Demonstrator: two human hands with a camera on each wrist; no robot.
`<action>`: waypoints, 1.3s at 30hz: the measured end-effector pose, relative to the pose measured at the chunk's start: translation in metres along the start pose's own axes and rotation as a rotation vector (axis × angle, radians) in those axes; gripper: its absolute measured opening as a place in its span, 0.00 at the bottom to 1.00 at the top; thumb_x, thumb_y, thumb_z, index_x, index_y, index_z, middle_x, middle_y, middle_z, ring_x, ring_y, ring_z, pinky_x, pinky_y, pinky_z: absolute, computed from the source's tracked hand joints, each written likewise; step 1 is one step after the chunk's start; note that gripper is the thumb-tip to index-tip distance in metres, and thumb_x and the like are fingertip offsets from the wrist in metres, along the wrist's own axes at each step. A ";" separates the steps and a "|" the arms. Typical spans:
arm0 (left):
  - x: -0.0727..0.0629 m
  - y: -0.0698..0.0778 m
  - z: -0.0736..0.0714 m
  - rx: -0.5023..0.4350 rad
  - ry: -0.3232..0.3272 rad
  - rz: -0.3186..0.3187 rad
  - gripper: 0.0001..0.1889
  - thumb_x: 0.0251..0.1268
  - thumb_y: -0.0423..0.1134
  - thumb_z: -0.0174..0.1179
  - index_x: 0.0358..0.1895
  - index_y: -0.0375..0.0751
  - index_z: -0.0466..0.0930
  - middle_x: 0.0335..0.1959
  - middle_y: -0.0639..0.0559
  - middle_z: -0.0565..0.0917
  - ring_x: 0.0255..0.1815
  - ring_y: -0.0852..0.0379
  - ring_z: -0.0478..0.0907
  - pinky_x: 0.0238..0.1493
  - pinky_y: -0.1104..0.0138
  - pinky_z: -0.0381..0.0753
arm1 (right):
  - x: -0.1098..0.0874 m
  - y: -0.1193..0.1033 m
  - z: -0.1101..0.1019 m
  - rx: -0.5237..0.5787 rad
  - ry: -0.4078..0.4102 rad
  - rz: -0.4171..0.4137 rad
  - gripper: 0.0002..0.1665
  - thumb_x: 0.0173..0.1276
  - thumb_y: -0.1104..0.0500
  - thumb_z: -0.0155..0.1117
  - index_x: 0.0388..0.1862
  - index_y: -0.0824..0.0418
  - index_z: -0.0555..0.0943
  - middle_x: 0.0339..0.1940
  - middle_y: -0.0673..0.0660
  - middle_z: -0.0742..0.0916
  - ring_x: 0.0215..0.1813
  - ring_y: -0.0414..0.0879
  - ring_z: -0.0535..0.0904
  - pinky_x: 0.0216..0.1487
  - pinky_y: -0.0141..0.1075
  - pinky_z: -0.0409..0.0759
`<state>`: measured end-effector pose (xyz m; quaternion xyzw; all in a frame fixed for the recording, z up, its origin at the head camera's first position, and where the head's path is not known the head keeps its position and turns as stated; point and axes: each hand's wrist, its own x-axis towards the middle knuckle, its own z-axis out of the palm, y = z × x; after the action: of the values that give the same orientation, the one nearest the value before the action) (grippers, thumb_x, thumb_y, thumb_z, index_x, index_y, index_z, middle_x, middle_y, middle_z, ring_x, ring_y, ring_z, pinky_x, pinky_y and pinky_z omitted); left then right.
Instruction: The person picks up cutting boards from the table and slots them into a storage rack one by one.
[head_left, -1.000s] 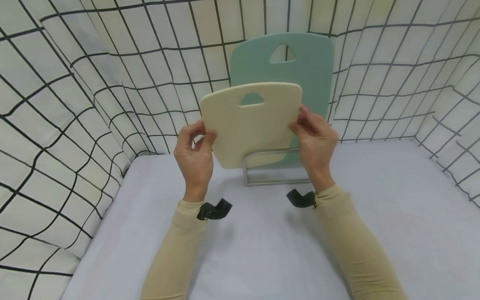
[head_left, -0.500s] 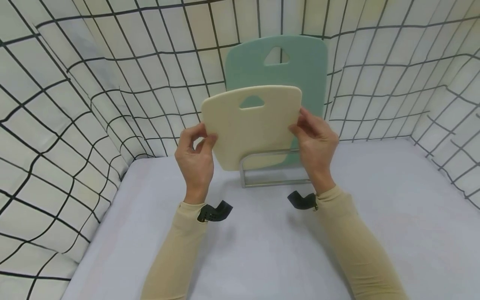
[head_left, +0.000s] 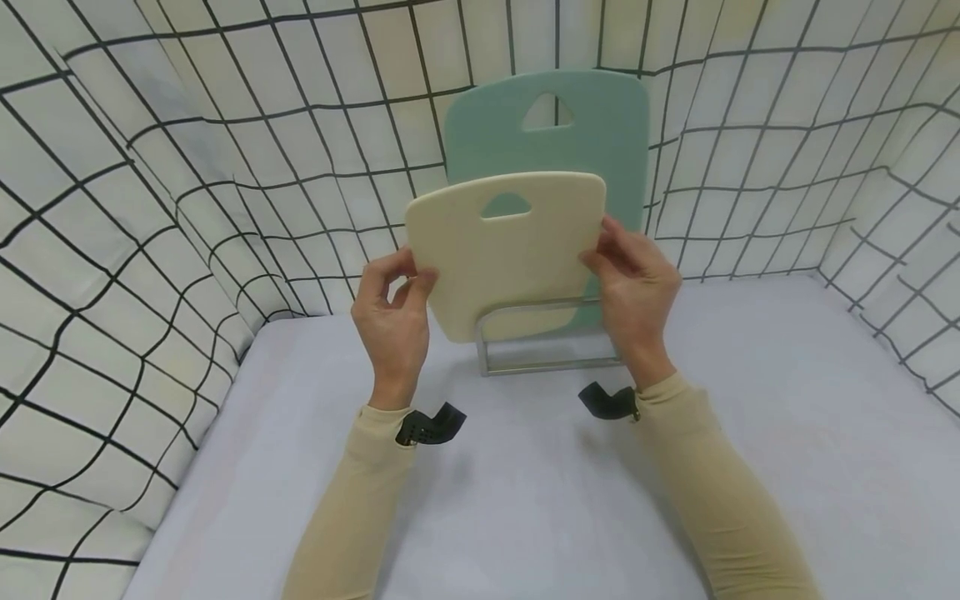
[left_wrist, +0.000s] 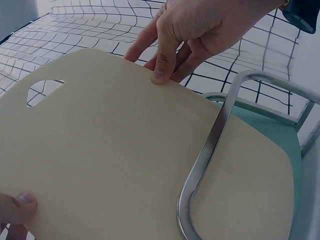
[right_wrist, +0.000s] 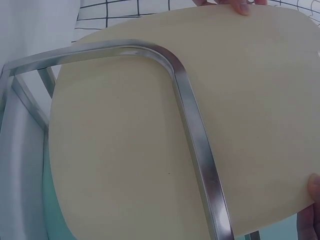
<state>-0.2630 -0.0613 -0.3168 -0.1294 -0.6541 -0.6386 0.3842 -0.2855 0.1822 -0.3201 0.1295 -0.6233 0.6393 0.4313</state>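
Both hands hold a cream cutting board [head_left: 510,258] by its side edges, tilted, its left lower corner sitting lower and outside the rack. My left hand [head_left: 393,321] pinches the left edge, thumb on the front face. The right edge is pinched by my right hand [head_left: 637,287], fingers behind. The board's lower part stands behind the front bar of a silver metal rack [left_wrist: 212,135], as both wrist views show. Behind it a larger green cutting board [head_left: 551,150] stands upright in the rack. Whether the cream board's bottom touches the rack is hard to tell.
A white surface [head_left: 517,500] lies under the rack. Black wire grid panels [head_left: 315,150] over white cloth rise at the back and on both sides, close behind the green board. Dark straps [head_left: 431,425] sit at the wrists.
The view has shifted slightly, so the rack and green board appear a little further left. Both hands keep their grip on the cream board, which stays almost in place.
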 end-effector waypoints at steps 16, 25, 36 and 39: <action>-0.002 -0.002 0.007 -0.017 -0.007 0.008 0.16 0.62 0.25 0.70 0.53 0.27 0.81 0.44 0.71 0.81 0.46 0.65 0.79 0.56 0.69 0.87 | 0.003 -0.001 -0.007 -0.008 -0.001 -0.017 0.25 0.55 0.78 0.75 0.53 0.66 0.87 0.39 0.34 0.90 0.43 0.34 0.89 0.51 0.31 0.88; -0.003 -0.003 0.009 -0.014 -0.012 0.015 0.16 0.62 0.26 0.70 0.53 0.28 0.82 0.45 0.66 0.82 0.47 0.64 0.79 0.56 0.68 0.87 | 0.004 0.001 -0.010 -0.013 -0.012 -0.032 0.25 0.56 0.77 0.75 0.53 0.67 0.87 0.39 0.33 0.90 0.42 0.32 0.89 0.51 0.30 0.88; -0.004 -0.001 0.013 -0.009 -0.020 0.017 0.16 0.62 0.26 0.70 0.53 0.30 0.82 0.48 0.46 0.84 0.47 0.64 0.79 0.57 0.67 0.87 | 0.007 0.001 -0.015 0.008 -0.008 -0.036 0.25 0.54 0.79 0.74 0.53 0.68 0.87 0.37 0.35 0.90 0.41 0.32 0.89 0.49 0.31 0.89; -0.004 -0.002 0.015 -0.003 -0.026 0.024 0.16 0.63 0.26 0.70 0.53 0.30 0.82 0.49 0.42 0.84 0.47 0.64 0.79 0.57 0.67 0.87 | 0.008 0.001 -0.017 0.001 -0.007 -0.035 0.25 0.54 0.79 0.74 0.52 0.68 0.87 0.37 0.35 0.90 0.40 0.32 0.89 0.49 0.30 0.89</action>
<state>-0.2664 -0.0464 -0.3192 -0.1459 -0.6566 -0.6331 0.3831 -0.2849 0.2007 -0.3183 0.1428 -0.6220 0.6315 0.4403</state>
